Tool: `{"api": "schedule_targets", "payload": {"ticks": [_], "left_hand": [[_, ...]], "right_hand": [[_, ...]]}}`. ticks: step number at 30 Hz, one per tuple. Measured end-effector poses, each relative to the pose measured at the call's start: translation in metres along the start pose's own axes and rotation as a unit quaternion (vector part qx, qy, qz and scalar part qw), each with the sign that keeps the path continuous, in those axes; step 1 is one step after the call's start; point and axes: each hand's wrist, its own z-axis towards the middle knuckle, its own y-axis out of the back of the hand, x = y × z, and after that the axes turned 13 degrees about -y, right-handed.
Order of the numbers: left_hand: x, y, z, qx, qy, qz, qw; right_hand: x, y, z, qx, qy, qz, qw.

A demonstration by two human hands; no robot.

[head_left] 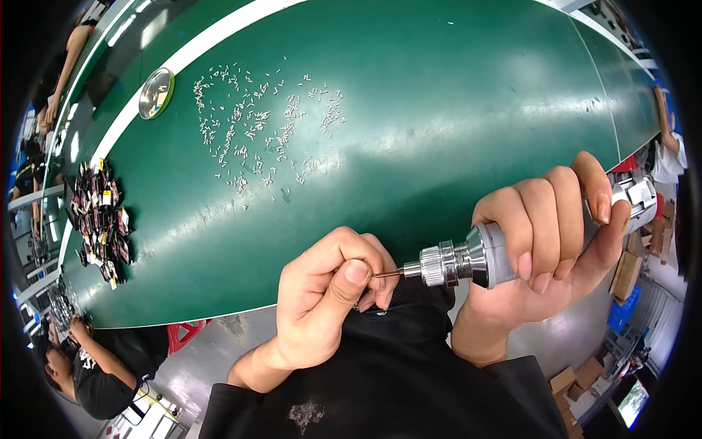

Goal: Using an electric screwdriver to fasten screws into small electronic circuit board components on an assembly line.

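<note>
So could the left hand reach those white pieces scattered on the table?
Probably yes: nothing visible blocks the left hand from the white pieces on the table, though its fingers are pinched at the bit of the driver.

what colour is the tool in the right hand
The tool is silver and grey, best seen in the head view.

Green worktop [468, 88], tiny pale pieces [261, 117] scattered over its left half, round dish [153, 89] at the far-left edge, dark packets [100, 219] heaped nearer along the left edge
</note>
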Motion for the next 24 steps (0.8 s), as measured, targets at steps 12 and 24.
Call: {"api": "schedule_targets", "payload": {"ticks": [12, 24], "left_hand": [[0.002, -0.005, 0.008, 0.026, -0.157, 0.355, 0.921], [0.002, -0.004, 0.021, 0.075, -0.09, 0.334, 0.935]], "right_hand": [[0.004, 0.008, -0.003, 0.019, 0.005, -0.068, 0.998], [0.007, 0.02, 0.002, -0.022, 0.008, -0.016, 1.0]]}}
